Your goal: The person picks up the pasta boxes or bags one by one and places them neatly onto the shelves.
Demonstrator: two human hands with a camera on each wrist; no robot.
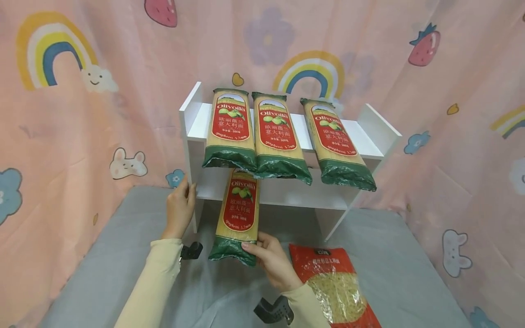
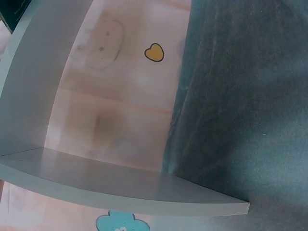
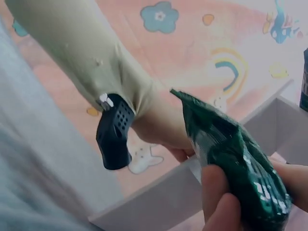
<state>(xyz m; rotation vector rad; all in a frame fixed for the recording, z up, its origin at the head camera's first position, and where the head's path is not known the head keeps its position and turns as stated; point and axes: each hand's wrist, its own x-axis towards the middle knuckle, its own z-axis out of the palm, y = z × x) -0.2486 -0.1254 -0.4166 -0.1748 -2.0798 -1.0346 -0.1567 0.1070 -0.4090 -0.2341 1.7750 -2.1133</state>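
Head view shows three spaghetti packs [image 1: 279, 136] lying side by side on the top board of the white shelf unit [image 1: 379, 132], their green ends overhanging its front edge. A fourth spaghetti pack [image 1: 239, 214] is held by the right hand [image 1: 272, 262], whose grip is clamped on the pack's green lower end; the far end of the pack reaches up from the grip into the lower shelf opening. The left hand [image 1: 180, 207] rests on the shelf unit's left side panel, fingers curled round its front edge. Just right of the right-hand grip, a red macaroni bag [image 1: 332, 282] lies flat on the grey worktop [image 1: 123, 255], untouched.

Judged from this layout, stocking is well along: three packs are placed, the fourth is part-way in, and the red bag remains.

Right wrist view shows what the head view does not: the fingers [image 3: 221, 202] pinching the crimped green end [image 3: 236, 159] close up, with the left forearm behind it. Left wrist view shows only a shelf board [image 2: 120, 185], curtain and grey cloth; the left hand itself is absent there.
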